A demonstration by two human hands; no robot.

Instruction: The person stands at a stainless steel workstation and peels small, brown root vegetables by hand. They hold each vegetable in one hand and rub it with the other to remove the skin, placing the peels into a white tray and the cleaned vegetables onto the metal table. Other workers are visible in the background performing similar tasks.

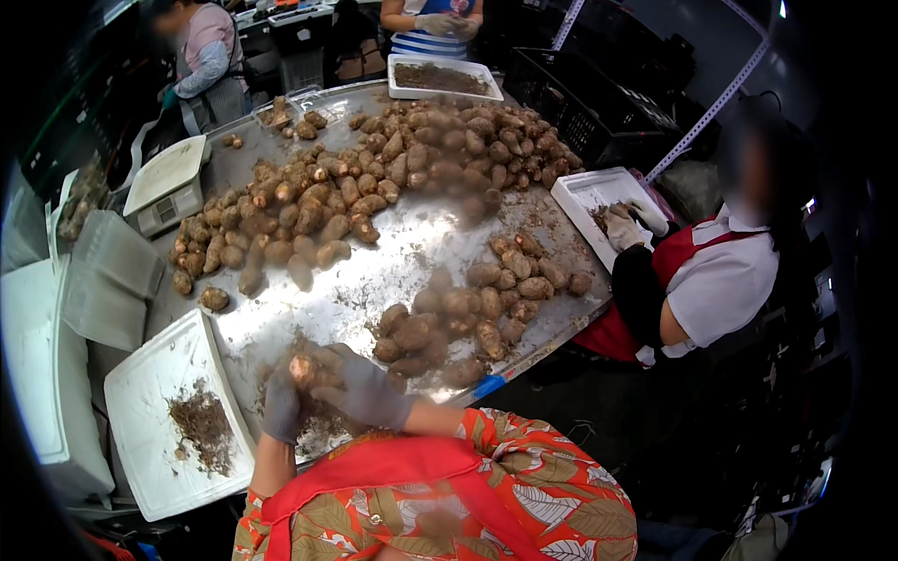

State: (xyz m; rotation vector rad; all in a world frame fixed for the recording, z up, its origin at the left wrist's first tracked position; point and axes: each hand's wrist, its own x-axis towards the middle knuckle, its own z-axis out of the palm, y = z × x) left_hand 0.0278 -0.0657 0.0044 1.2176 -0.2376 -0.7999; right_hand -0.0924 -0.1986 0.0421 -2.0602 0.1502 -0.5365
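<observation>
Both of my hands wear grey gloves and meet around a brown taro corm (303,369) with a pinkish cut end, low over the near edge of the metal table (273,319). My left hand (282,407) holds it from the left side. From the right, my right hand (368,389) lies against it, partly blurred. Close by on the right is a small group of taro corms (459,301). A larger heap of taro corms (421,154) stretches across the far part of the table. Loose root fibres and dirt lie beneath my hands.
A white foam tray (133,393) with root scraps stands at left, near clear plastic containers (112,273) and a weighing scale (168,179). A co-worker (715,280) handles something in another foam tray (586,189) at right. Two more people stand beyond the table, near a third tray (442,91).
</observation>
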